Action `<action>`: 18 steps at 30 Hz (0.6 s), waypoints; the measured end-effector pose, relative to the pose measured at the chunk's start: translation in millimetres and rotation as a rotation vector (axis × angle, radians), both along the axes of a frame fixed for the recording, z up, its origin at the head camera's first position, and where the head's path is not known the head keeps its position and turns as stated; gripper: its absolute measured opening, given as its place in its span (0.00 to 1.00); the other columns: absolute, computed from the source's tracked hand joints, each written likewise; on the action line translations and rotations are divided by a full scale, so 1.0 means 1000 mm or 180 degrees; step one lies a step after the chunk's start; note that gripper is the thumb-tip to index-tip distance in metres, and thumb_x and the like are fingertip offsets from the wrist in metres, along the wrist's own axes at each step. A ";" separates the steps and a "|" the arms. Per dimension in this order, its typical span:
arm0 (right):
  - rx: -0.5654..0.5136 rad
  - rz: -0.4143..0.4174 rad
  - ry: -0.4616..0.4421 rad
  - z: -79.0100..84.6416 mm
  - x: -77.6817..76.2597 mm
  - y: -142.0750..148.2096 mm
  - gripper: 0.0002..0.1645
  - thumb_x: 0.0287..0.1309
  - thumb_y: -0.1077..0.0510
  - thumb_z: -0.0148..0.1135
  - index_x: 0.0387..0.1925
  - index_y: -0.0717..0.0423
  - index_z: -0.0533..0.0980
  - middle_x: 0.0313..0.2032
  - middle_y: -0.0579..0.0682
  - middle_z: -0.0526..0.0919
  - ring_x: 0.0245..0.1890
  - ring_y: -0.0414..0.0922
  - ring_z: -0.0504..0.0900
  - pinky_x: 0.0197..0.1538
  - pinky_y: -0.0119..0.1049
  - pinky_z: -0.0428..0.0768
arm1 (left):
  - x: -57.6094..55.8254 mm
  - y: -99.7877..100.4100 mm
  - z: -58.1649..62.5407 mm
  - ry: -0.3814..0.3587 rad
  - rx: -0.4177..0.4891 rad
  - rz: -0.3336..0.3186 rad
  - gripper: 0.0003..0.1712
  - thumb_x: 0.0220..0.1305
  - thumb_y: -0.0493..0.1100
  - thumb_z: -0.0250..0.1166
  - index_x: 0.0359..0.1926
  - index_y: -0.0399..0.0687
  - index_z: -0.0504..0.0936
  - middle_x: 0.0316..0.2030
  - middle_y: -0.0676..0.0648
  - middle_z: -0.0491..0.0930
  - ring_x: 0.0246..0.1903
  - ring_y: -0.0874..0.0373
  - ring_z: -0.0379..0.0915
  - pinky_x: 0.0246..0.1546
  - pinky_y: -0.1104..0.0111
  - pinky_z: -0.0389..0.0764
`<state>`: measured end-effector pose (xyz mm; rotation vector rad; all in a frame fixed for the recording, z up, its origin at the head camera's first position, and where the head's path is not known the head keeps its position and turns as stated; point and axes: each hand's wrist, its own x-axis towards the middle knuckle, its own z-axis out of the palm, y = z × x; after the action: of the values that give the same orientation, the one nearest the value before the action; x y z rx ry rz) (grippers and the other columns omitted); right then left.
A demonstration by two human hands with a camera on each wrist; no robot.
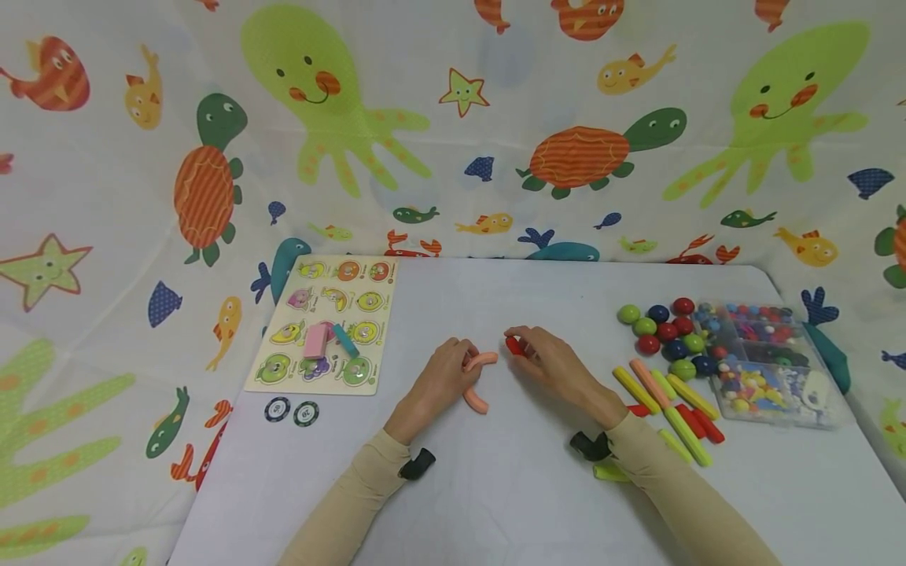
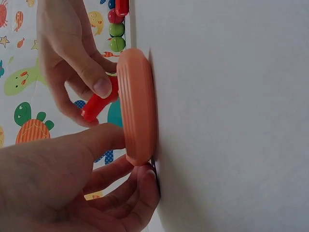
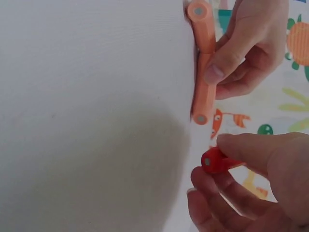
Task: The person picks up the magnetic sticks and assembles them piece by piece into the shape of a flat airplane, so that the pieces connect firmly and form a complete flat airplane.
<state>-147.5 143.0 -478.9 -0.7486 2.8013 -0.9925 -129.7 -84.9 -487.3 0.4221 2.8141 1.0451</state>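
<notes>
In the middle of the table my left hand (image 1: 444, 371) pinches a pair of curved orange toy rods (image 1: 479, 402), joined end to end into an arc that opens to the right. Grey round tips show in the ends of the orange rods (image 3: 206, 82) in the right wrist view. Thumb and fingers of my right hand (image 1: 555, 363) grip a curved red rod (image 1: 514, 346) just right of the arc. The red rod (image 2: 100, 102) appears bent in the left wrist view, its far end hidden behind the orange one.
To the right lie several straight rods (image 1: 683, 428), colored balls (image 1: 667, 332) and a clear compartment box (image 1: 767, 365) of beads. A fruit puzzle board (image 1: 272, 354) at left carries a pink block (image 1: 315, 340) and a teal piece (image 1: 346, 340). Two chips (image 1: 306, 413) sit before it.
</notes>
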 end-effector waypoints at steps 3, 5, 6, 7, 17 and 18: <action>-0.0130 -0.0018 -0.0006 0.001 0.000 -0.001 0.22 0.61 0.64 0.69 0.56 0.56 0.75 0.45 0.53 0.84 0.42 0.47 0.84 0.49 0.45 0.85 | 0.000 0.000 0.000 0.0001 0.0032 0.0000 0.07 0.65 0.36 0.66 0.43 0.40 0.82 0.30 0.49 0.72 0.31 0.59 0.67 0.33 0.69 0.71; -0.0173 -0.0034 -0.0016 0.001 -0.001 -0.001 0.18 0.61 0.64 0.70 0.51 0.57 0.75 0.43 0.52 0.85 0.43 0.47 0.86 0.49 0.45 0.85 | 0.000 0.000 0.000 0.0006 0.0043 0.0000 0.07 0.64 0.36 0.66 0.43 0.40 0.81 0.30 0.49 0.72 0.31 0.59 0.67 0.33 0.69 0.71; -0.0176 -0.0051 -0.0025 0.001 -0.001 -0.001 0.17 0.60 0.64 0.70 0.49 0.57 0.75 0.42 0.51 0.85 0.43 0.47 0.86 0.49 0.45 0.85 | 0.000 -0.001 0.000 0.0005 0.0040 0.0000 0.07 0.64 0.36 0.66 0.43 0.40 0.81 0.30 0.49 0.72 0.31 0.59 0.67 0.33 0.69 0.71; -0.0174 -0.0068 -0.0041 0.001 -0.001 -0.001 0.16 0.60 0.63 0.71 0.47 0.57 0.75 0.41 0.51 0.86 0.42 0.47 0.86 0.49 0.45 0.85 | 0.001 0.000 0.000 0.0002 0.0039 0.0003 0.07 0.65 0.36 0.65 0.43 0.40 0.81 0.30 0.49 0.72 0.31 0.59 0.67 0.34 0.69 0.71; -0.0029 -0.0246 -0.0328 0.006 0.003 0.002 0.15 0.58 0.64 0.72 0.45 0.58 0.76 0.38 0.50 0.84 0.36 0.43 0.79 0.43 0.37 0.83 | 0.001 0.000 -0.002 0.0036 -0.0005 -0.0002 0.07 0.65 0.37 0.66 0.43 0.40 0.81 0.31 0.49 0.73 0.31 0.59 0.67 0.34 0.70 0.71; -0.0002 -0.0271 -0.0339 0.007 0.003 0.002 0.15 0.58 0.64 0.72 0.44 0.59 0.77 0.37 0.51 0.84 0.35 0.43 0.79 0.42 0.37 0.83 | 0.000 0.000 -0.002 0.0043 -0.0012 -0.0005 0.07 0.65 0.37 0.65 0.43 0.40 0.81 0.31 0.49 0.73 0.31 0.59 0.67 0.34 0.70 0.71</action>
<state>-144.4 145.1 -472.0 -0.5629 2.7615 -1.0143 -129.3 -85.2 -489.1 0.4324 2.8266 1.0405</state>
